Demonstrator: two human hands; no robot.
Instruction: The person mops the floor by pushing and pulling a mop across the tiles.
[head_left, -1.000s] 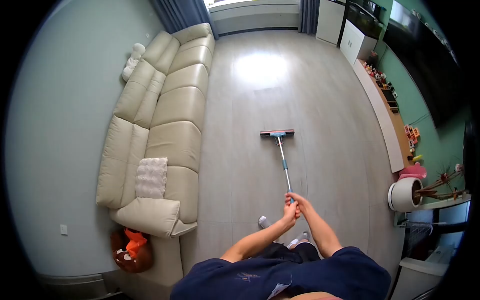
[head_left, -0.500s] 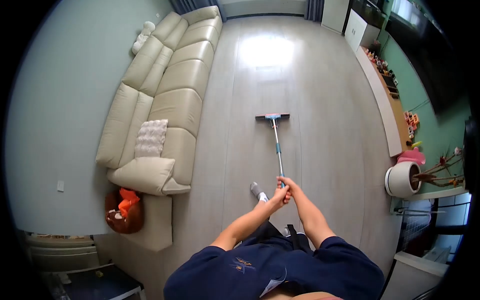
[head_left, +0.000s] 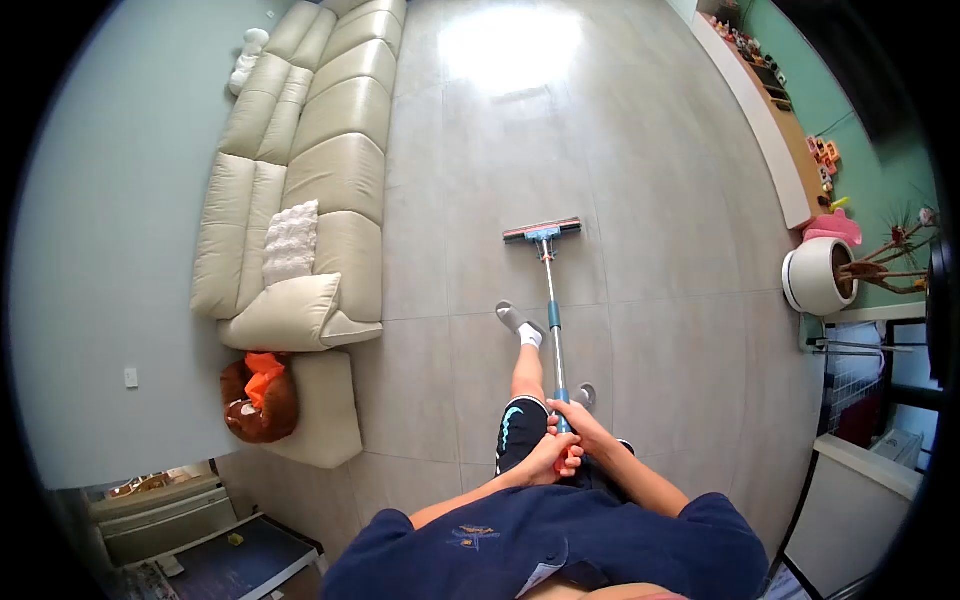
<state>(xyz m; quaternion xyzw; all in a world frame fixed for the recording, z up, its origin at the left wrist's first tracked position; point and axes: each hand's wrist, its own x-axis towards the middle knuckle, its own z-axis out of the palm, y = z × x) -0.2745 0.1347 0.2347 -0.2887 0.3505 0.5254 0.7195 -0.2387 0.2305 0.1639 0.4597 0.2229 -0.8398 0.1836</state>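
Observation:
A sponge mop (head_left: 554, 316) with a blue-and-black head rests on the tiled floor in front of me, its metal pole running back toward my waist. My left hand (head_left: 546, 458) is wrapped round the handle close to its red end. Just above it, nearer the mop head, my right hand (head_left: 582, 424) closes round the blue grip. The two hands touch or nearly touch. One of my feet, in a grey slipper (head_left: 517, 318), stands left of the pole; another slipper shows right of it, partly covered.
Along the left wall runs a long cream sofa (head_left: 345, 120) with a fluffy cushion (head_left: 291, 243). A brown plush basket (head_left: 280, 412) with orange cloth sits at its near end. On the right are a low TV cabinet (head_left: 748, 110) and a white plant pot (head_left: 812, 278).
Both hands have drawn the handle back toward my body, and the mop head has turned slightly. My left leg now shows further forward. The view has tilted down, showing less of the far room.

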